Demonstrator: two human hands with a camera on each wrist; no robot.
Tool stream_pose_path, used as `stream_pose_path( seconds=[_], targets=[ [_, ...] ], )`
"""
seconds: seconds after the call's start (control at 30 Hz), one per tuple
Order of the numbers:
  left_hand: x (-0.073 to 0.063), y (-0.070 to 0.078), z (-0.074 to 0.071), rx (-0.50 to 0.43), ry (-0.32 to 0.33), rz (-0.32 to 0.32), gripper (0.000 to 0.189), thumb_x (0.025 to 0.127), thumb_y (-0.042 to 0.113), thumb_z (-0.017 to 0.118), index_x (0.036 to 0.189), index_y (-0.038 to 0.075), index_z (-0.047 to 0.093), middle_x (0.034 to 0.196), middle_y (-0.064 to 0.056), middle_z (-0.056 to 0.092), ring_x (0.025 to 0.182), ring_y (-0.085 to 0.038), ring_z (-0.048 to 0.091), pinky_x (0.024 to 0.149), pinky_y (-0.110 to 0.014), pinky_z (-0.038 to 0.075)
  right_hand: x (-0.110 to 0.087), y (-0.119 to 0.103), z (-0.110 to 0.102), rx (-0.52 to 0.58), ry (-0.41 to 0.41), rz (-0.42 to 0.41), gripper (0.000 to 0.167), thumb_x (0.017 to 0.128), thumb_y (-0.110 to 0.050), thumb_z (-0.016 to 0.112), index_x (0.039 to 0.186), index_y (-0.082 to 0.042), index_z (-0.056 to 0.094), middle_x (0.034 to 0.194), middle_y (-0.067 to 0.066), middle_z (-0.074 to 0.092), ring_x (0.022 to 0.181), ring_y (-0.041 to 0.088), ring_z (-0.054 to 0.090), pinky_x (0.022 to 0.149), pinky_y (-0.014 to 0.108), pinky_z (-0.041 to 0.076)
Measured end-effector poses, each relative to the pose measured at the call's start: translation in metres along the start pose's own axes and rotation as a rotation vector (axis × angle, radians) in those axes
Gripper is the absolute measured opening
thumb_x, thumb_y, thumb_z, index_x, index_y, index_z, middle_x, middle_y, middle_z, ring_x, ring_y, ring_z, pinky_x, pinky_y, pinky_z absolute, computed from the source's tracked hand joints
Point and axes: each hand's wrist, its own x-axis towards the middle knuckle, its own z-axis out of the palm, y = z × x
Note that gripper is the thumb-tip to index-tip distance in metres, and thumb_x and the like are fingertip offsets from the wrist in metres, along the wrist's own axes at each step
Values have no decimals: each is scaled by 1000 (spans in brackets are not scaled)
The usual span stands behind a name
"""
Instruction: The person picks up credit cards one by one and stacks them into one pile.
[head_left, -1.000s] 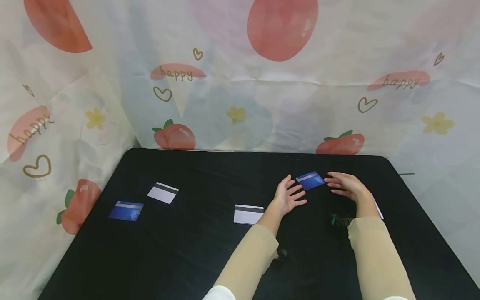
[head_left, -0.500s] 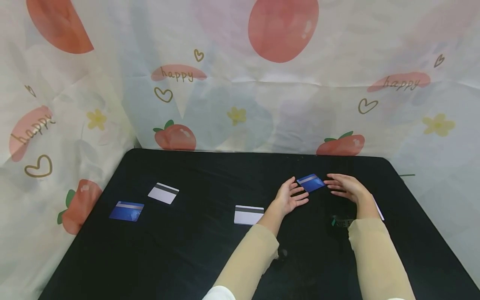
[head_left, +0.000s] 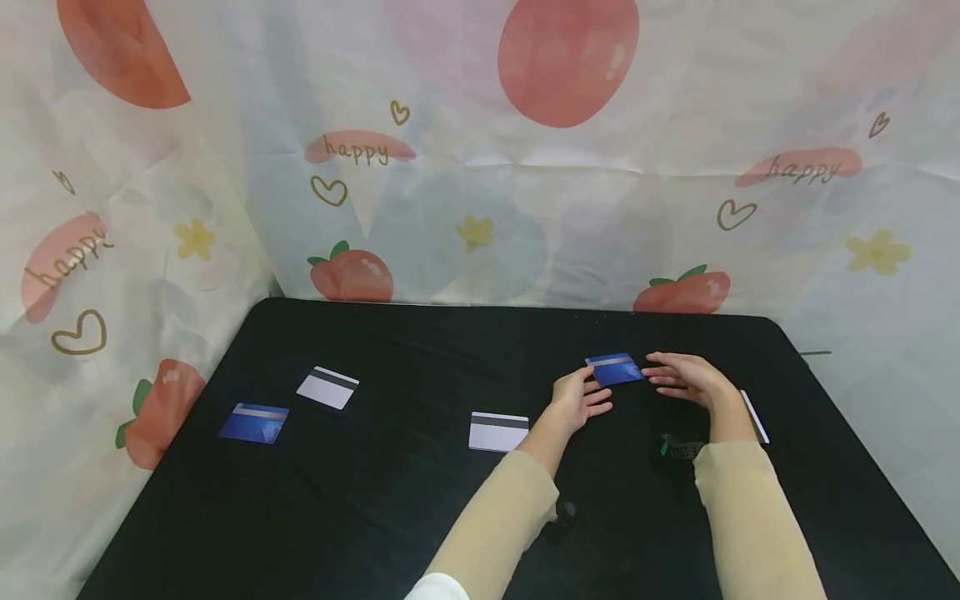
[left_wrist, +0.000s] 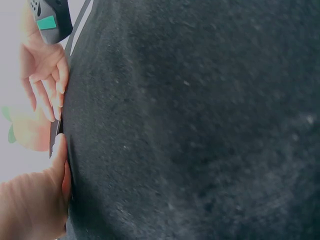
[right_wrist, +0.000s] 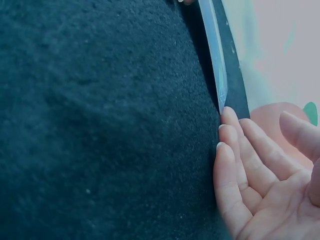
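A blue card (head_left: 617, 369) with a silver stripe is near the back right of the black table. My left hand (head_left: 573, 402) pinches its left end, thumb over the edge and fingers beneath. At the card's right end is my right hand (head_left: 692, 379), palm turned inward. In the right wrist view the card (right_wrist: 215, 55) appears nearly edge-on, slightly raised over its shadow. There the straight fingertips (right_wrist: 227, 116) of my right hand touch its near corner. My left hand (left_wrist: 35, 202) hides most of the card in the left wrist view.
White cards with dark stripes lie near my left forearm (head_left: 498, 432), at the left (head_left: 327, 387), and partly hidden behind my right wrist (head_left: 755, 417). Another blue card (head_left: 254, 422) lies far left. A patterned cloth (head_left: 465, 192) hangs behind the black table (head_left: 375, 517).
The blue card has shifted slightly left and turned straighter. My left thumb has come down onto its left edge. My right hand has followed a little to the left.
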Motion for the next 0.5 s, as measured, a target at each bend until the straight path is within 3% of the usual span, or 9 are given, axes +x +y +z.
stream_pose_path(
  seconds=[0.27, 0.5],
  targets=[
    [0, -2, -5, 15, 58, 34, 36, 90, 10, 52, 122, -7, 49, 104, -29, 61, 97, -40, 61, 80, -53, 49, -2, -2, 8, 34, -14, 15, 56, 99, -30, 37, 139, 7, 26, 100, -5, 64, 86, 3, 61, 76, 21, 53],
    [-4, -2, -5, 52, 173, 125, 30, 86, -1, 56, 115, -5, 59, 97, -24, 65, 85, -38, 65, 72, -47, 54, -4, -3, 12, 70, -38, 26, 56, 98, -31, 38, 139, 7, 28, 100, -3, 66, 89, 6, 63, 79, 24, 53]
  ],
)
